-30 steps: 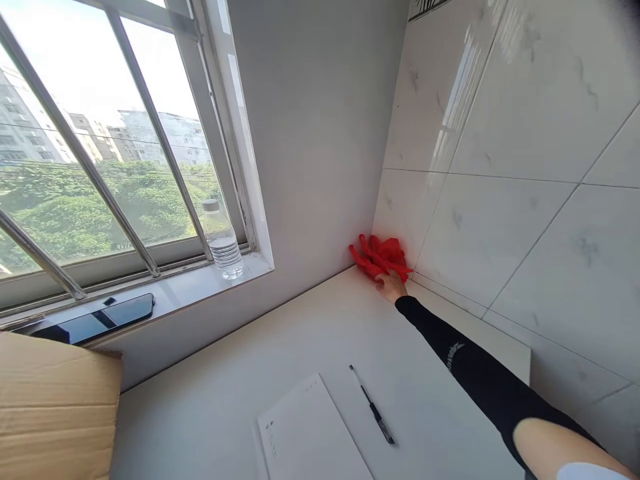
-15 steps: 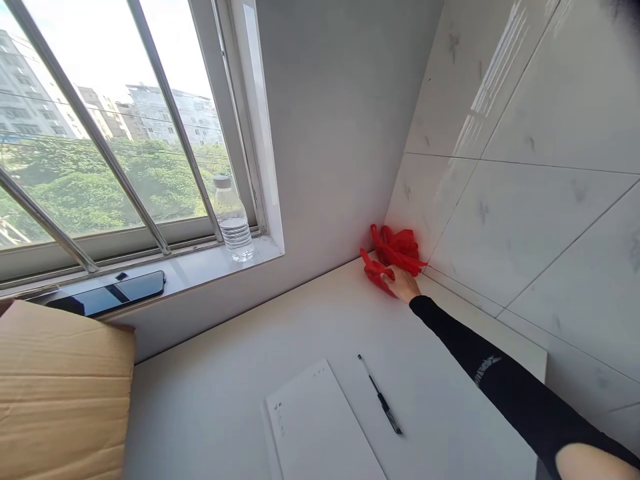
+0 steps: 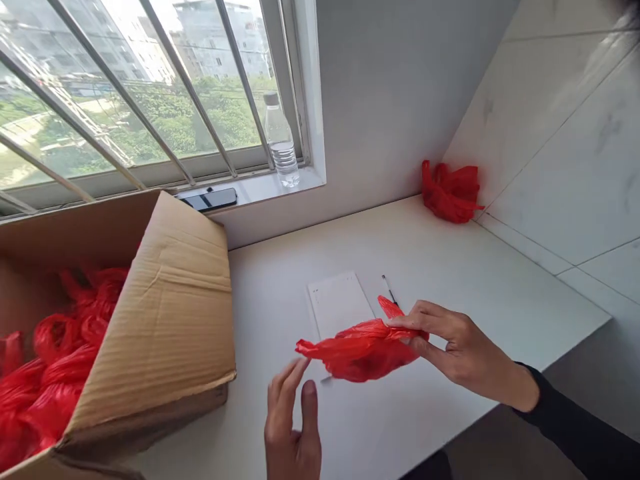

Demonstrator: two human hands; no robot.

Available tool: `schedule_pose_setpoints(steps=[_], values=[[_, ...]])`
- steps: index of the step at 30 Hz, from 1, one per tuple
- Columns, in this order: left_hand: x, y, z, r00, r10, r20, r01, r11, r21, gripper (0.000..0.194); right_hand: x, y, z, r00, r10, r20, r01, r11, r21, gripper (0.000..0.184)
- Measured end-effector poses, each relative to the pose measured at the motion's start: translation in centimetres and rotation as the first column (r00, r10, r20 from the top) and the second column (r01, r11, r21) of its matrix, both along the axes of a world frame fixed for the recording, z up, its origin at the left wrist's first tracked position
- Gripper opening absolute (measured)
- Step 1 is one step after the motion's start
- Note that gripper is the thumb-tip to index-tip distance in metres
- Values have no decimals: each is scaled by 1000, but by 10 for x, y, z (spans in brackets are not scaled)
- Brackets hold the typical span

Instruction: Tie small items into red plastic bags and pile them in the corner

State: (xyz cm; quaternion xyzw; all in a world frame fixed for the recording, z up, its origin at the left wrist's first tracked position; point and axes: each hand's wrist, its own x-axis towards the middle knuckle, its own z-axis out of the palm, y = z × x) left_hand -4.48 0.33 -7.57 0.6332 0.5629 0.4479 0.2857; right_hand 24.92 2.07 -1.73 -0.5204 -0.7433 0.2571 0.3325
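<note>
Red plastic bag (image 3: pixel 367 348): thin, glossy, crinkled film, tapering to a twisted tip on the left; located between my hands, above the table. My right hand (image 3: pixel 453 340) pinches its right end between thumb and fingers. My left hand (image 3: pixel 295 413) is partly open, empty, fingertips near the tip. Beneath: smooth white table (image 3: pixel 400 247), flat rectangular notebook (image 3: pixel 339 300), slim pen (image 3: pixel 390 289). Left of my hands: creased cardboard box (image 3: pixel 175 300) holding knotted red bags (image 3: pixel 55 373).
</note>
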Motion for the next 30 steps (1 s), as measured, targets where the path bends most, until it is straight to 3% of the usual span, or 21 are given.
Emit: schedule_pose_setpoints(steps=[3,5,9,13,18,21,24,28,30], values=[[9,4,9,963,-268,-26,267,963,-31,37,-29,-24,-16,993,75,-90,-78,996,-33,34],[12,-1,15,945,-326,2,325,940,-102,28,-40,-35,-26,987,84,-137,-91,995,-51,37],[4,-21,12,984,-177,17,177,968,-180,20,-39,-48,-41,981,23,-192,-44,993,-107,38],[-6,-32,2,999,-27,27,33,967,-252,24,-31,-60,-43,974,-81,-212,43,983,-176,34],[1,-34,0,996,-32,86,53,966,-252,26,-48,-66,-36,989,-66,-130,43,983,-177,32],[5,-37,-3,992,-38,117,66,967,-248,28,-61,-63,-40,999,0,-43,-7,985,-171,19],[-3,-40,-11,992,34,123,0,963,-268,30,-59,-63,-45,998,51,-49,-59,982,-180,16],[-23,-41,-16,979,177,104,-134,935,-327,38,-42,-66,-43,980,-169,-107,138,958,-250,24],[-26,-41,-10,980,174,97,-137,941,-308,37,-39,-68,-40,963,-233,-133,176,922,-344,28]])
